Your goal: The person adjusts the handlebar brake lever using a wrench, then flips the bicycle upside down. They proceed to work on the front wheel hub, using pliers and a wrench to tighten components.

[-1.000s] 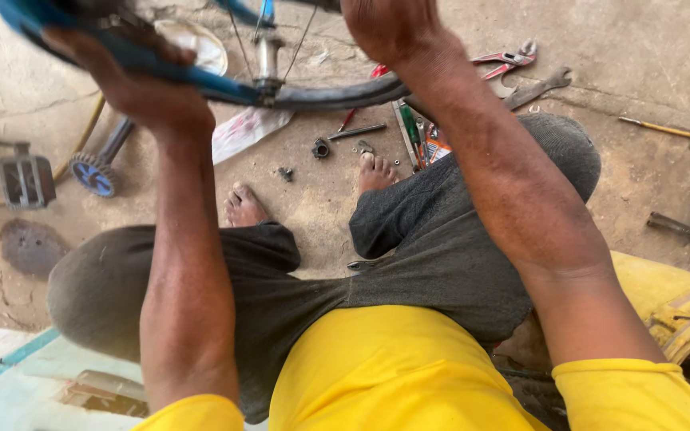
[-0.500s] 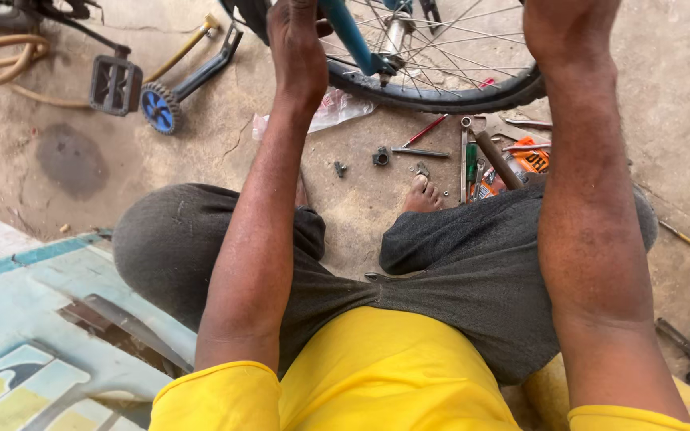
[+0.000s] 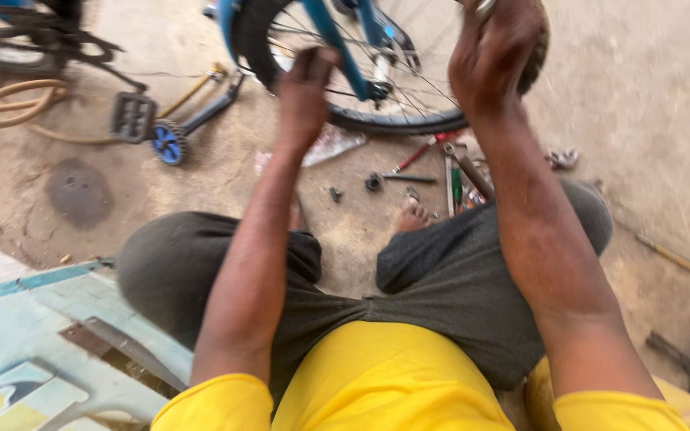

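Ground: bare sandy floor (image 3: 648,120), with a painted slab edge at lower left.
Bicycle: the blue frame (image 3: 337,40) stands in front of the seated person, its rear part raised toward the hands.
Wheel: the black-tyred wheel (image 3: 397,121) sits within the frame, spokes blurred; whether it is bolted in I cannot tell.
Left hand: left hand (image 3: 305,96) is raised against the blue stay, fingers curled near it; too blurred to tell whether it grips.
Right hand: right hand (image 3: 493,60) is closed over the tyre's right side.
Training wheel: a small blue-hubbed wheel (image 3: 168,142) lies detached on its bracket.
Pedal: a black pedal (image 3: 132,116) lies beside it.
Tools: screwdrivers and pliers (image 3: 458,177) lie scattered under the wheel.
Small parts: loose nuts (image 3: 372,183) lie unfitted, so by my judgement the work is partway.
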